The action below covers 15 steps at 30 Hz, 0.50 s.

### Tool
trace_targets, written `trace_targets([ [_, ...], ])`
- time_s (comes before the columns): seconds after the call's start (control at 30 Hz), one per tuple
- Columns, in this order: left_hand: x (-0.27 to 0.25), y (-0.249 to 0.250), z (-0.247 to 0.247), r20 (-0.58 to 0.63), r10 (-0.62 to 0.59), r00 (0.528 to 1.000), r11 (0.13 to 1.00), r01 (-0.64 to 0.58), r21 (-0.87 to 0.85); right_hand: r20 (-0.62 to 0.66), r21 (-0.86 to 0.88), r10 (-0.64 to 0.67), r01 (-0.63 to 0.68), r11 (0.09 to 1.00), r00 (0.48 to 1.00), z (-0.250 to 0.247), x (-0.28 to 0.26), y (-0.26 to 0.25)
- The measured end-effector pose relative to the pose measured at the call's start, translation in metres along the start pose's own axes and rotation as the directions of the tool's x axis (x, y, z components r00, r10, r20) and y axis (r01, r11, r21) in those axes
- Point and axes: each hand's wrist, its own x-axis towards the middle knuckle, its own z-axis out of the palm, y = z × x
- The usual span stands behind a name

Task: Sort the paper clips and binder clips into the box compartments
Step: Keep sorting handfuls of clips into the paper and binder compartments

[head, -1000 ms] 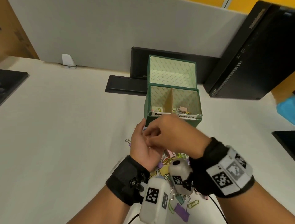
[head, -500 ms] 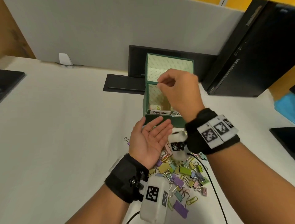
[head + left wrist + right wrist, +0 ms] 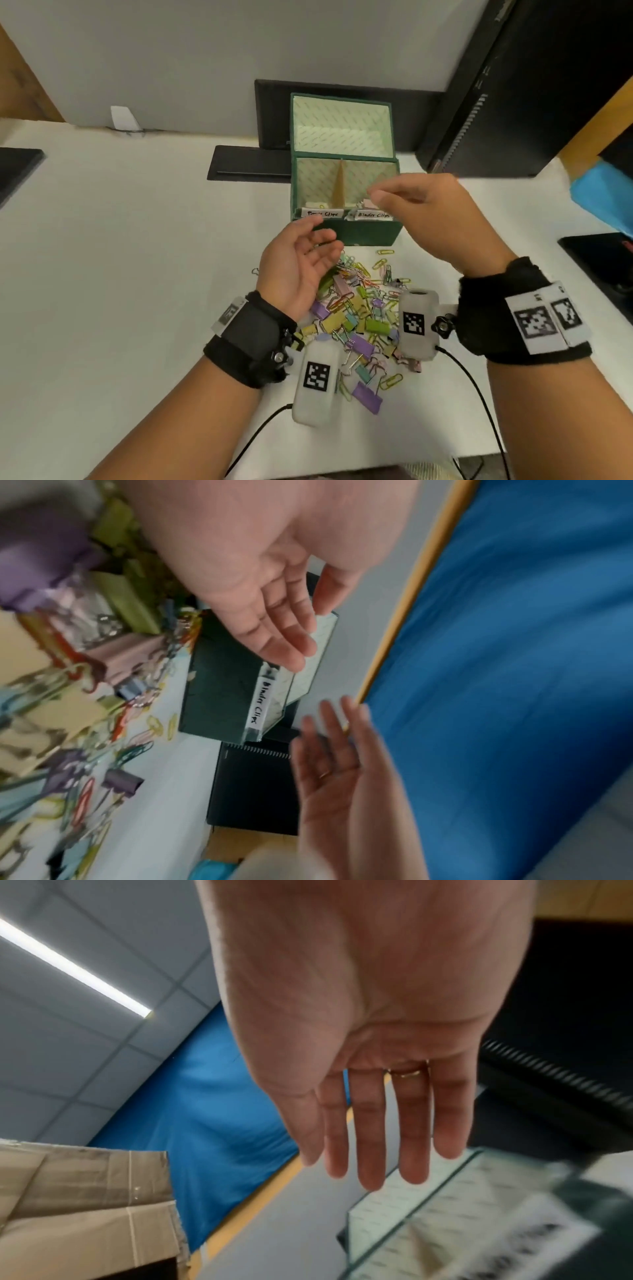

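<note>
A green box [image 3: 363, 233] stands open on the table, with two compartments labelled for paper clips [image 3: 323, 214] and binder clips [image 3: 371, 215]; a few clips lie inside each. A pile of coloured paper clips and binder clips [image 3: 356, 318] lies in front of the box. My left hand [image 3: 301, 260] hovers palm up over the pile's left side, fingers relaxed and empty. My right hand [image 3: 411, 205] is over the box's right front corner, fingers straight in the right wrist view [image 3: 377, 1123], holding nothing. The box [image 3: 222, 685] and pile [image 3: 85, 669] also show in the left wrist view.
A black computer tower [image 3: 531, 85] stands at the right behind the box, a flat black stand [image 3: 250, 162] to its left. A grey partition [image 3: 205, 51] backs the table. Dark objects sit at the left edge [image 3: 17, 171] and right edge [image 3: 599, 260].
My right hand went from the left palm up over the box, then came back lower to the right with its fingers spread. My left hand opened and stayed over the pile.
</note>
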Motion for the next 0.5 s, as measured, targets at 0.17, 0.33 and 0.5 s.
trace_targets([
  [0.17,-0.020,0.026,0.003,0.082,0.084,0.993,0.857,-0.114,0.502,0.202,-0.091,0.206,-0.191,0.977,0.957,-0.005,-0.053,0.042],
  [0.33,-0.014,0.041,-0.015,0.041,0.215,0.976,0.349,-0.116,0.930,0.369,-0.193,0.279,-0.221,0.956,0.887,0.003,-0.089,0.051],
  [0.5,0.012,0.041,-0.034,-0.113,0.163,0.980,0.108,0.096,0.990,0.605,-0.433,0.315,-0.031,0.901,0.731,0.024,-0.098,0.042],
])
